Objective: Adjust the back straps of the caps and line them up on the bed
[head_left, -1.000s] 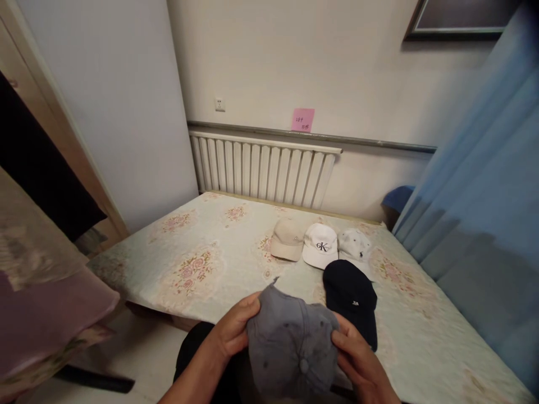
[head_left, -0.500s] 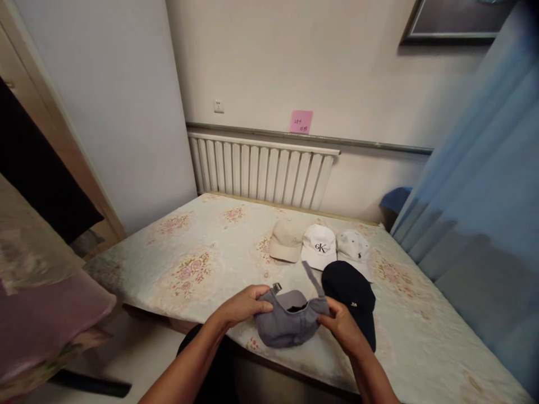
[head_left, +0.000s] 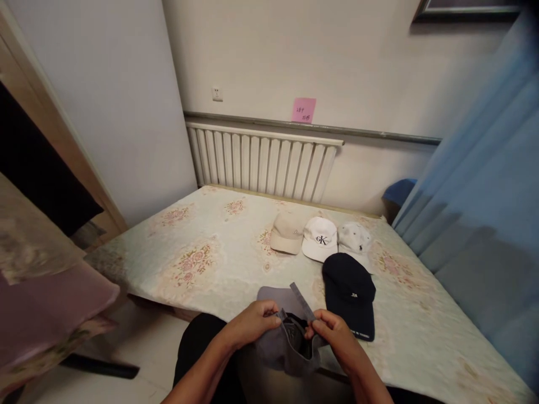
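The left hand (head_left: 255, 322) and right hand (head_left: 337, 335) pinch the rear edge of the gray cap (head_left: 290, 360), one on each side of its opening. The cap is at the near edge of the bed (head_left: 236, 247) — brim directed away from the person, strap (head_left: 301, 298) unfastened. The dark cap (head_left: 348, 289) lies on the bed, just beside the right hand.

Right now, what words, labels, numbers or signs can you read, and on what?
"CK" (first letter slightly unclear): front of the white cap.
Pink note: handwriting, too small to read.
Navy cap: front mark and brim lettering, too small.
Dotted pale cap: small dark emblem, no readable word.
Held gray cap: nothing readable.
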Available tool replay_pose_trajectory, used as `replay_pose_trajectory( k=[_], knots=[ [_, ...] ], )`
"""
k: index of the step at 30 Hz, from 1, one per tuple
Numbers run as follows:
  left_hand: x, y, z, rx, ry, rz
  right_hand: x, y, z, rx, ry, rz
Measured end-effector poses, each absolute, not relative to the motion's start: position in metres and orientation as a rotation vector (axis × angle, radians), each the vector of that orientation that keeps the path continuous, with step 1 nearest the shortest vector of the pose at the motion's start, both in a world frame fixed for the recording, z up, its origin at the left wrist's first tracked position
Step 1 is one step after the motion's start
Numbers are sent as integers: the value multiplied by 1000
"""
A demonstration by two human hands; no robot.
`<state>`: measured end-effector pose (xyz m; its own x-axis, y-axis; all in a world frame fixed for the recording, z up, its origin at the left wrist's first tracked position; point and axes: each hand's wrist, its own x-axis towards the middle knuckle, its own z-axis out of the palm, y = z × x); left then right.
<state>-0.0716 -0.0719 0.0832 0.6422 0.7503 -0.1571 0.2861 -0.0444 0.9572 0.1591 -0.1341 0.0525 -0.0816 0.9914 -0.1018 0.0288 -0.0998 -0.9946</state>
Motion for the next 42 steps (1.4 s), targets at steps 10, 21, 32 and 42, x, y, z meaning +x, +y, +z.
replay_pose_trajectory(
  k=[10,21,32,42],
  knots=[
    [-60,-84,71,1475,850,638,140,-138,72,-1103,-1060,1393],
    [-51,-99,76,1565,888,720,115,-131,66,-1228,-1083,1393],
    [-46,-104,69,1879,1058,700,109,-134,59,-1305,-1045,1463],
    [-42,-113,50,2327,1133,818,108,-134,53,-1188,-872,1538]
  ],
)
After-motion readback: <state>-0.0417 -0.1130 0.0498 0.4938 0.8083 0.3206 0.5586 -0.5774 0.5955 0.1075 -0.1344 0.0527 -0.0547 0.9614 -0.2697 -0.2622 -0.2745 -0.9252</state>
